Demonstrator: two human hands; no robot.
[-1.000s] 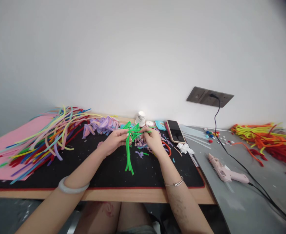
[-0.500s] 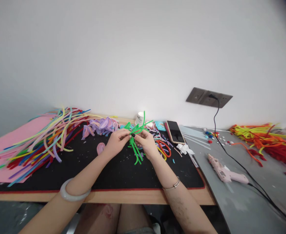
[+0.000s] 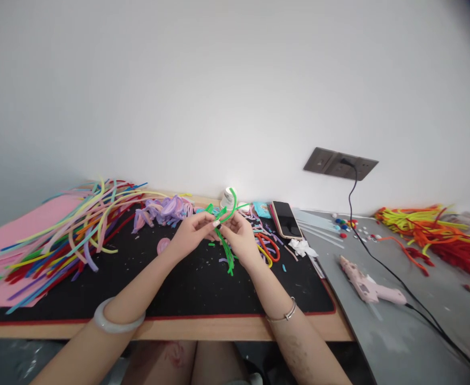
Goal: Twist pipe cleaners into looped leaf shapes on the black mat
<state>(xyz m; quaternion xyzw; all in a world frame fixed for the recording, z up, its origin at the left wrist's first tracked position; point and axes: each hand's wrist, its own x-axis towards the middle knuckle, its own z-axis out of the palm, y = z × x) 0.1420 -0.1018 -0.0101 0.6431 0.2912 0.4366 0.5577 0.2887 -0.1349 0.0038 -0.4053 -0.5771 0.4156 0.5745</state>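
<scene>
My left hand (image 3: 192, 233) and my right hand (image 3: 238, 235) meet over the black mat, both with fingers pinched on a bundle of green pipe cleaners (image 3: 227, 251). Several green stems hang down together between the hands. Above the fingers, green loops and one long curved stem stick up in front of a white paper cup (image 3: 227, 199). The fingertips hide the point where the stems join. Beyond my left hand lies a heap of purple and pink looped pipe cleaners (image 3: 166, 208). Orange and yellow bent ones (image 3: 274, 250) rest right of my right hand.
Many colored pipe cleaners (image 3: 70, 235) lie over pink sheets (image 3: 38, 224) at left. A phone (image 3: 286, 219) and crumpled tissue (image 3: 302, 247) are right. On the grey table (image 3: 403, 342) are a glue gun (image 3: 369, 286), its cable, pompoms (image 3: 343, 224) and red-orange pipe cleaners (image 3: 455, 246).
The hanging green stems have drawn closer together and shifted slightly right. The long upper stem now curves over more. Both hands keep their pinch, and the view has shifted slightly.
</scene>
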